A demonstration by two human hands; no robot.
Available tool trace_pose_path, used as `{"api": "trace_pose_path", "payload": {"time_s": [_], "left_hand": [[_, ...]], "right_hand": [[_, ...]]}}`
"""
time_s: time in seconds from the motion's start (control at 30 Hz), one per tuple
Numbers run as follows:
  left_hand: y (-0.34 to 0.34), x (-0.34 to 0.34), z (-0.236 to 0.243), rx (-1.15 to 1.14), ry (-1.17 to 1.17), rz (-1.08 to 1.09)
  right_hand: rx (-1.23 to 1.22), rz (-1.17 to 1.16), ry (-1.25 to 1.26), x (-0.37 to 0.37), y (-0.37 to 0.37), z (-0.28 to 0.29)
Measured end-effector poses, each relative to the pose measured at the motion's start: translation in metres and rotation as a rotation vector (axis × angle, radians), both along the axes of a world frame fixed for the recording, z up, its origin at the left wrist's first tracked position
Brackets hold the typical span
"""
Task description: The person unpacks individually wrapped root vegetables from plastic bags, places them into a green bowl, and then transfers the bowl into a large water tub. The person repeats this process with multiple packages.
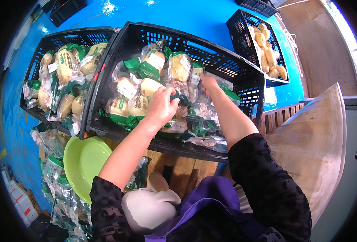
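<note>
Sealed clear-and-green bags of lotus root [149,86] fill a large black crate [154,142] in front of me. My left hand [163,105] is over the crate's middle, fingers curled and closed on the edge of a bag among the packs. Farther right, my right hand [209,84] reaches in from the right, its fingers bent against a bag [195,76] near the crate's far side; their tips are partly hidden and slightly blurred. Between the hands, a bag of lotus root [180,67] with a white label lies tilted on the others.
Another black crate [106,31] of bagged lotus root stands at left. A green basin [81,161] sits below it, beside more bags [63,189]. Loose lotus roots [267,52] fill a crate at far right. The floor [202,16] is blue and wet.
</note>
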State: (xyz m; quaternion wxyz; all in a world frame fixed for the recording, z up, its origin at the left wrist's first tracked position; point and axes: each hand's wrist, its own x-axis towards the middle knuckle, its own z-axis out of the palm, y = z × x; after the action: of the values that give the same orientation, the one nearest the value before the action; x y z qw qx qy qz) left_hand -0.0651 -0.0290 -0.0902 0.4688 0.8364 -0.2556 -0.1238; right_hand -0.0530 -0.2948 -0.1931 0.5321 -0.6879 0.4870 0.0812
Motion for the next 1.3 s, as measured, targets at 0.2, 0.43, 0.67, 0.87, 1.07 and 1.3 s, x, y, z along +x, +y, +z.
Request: {"api": "trace_pose_path", "payload": {"time_s": [0.2, 0.43, 0.67, 0.87, 1.07, 1.3], "left_hand": [[-0.008, 0.006, -0.005, -0.016, -0.073, 0.065], [-0.005, 0.012, -0.011, -0.094, -0.139, 0.082], [-0.013, 0.017, 0.010, -0.307, -0.060, 0.094], [-0.021, 0.000, 0.037, -0.395, 0.004, -0.031], [0.008, 0.005, 0.054, -0.516, 0.063, -0.049], [0.019, -0.003, 0.036, -0.440, -0.276, 0.033]], "right_hand": [[0.205, -0.169, -0.149, 0.001, -0.003, -0.006], [-0.028, -0.192, -0.307, -0.006, 0.009, 0.002], [-0.387, 0.129, -0.658, -0.060, 0.003, 0.103], [-0.682, 0.416, -0.588, -0.089, 0.048, 0.168], [-0.457, 0.454, -0.664, -0.100, 0.089, 0.180], [-0.401, 0.640, -0.658, -0.102, 0.110, 0.170]]}}
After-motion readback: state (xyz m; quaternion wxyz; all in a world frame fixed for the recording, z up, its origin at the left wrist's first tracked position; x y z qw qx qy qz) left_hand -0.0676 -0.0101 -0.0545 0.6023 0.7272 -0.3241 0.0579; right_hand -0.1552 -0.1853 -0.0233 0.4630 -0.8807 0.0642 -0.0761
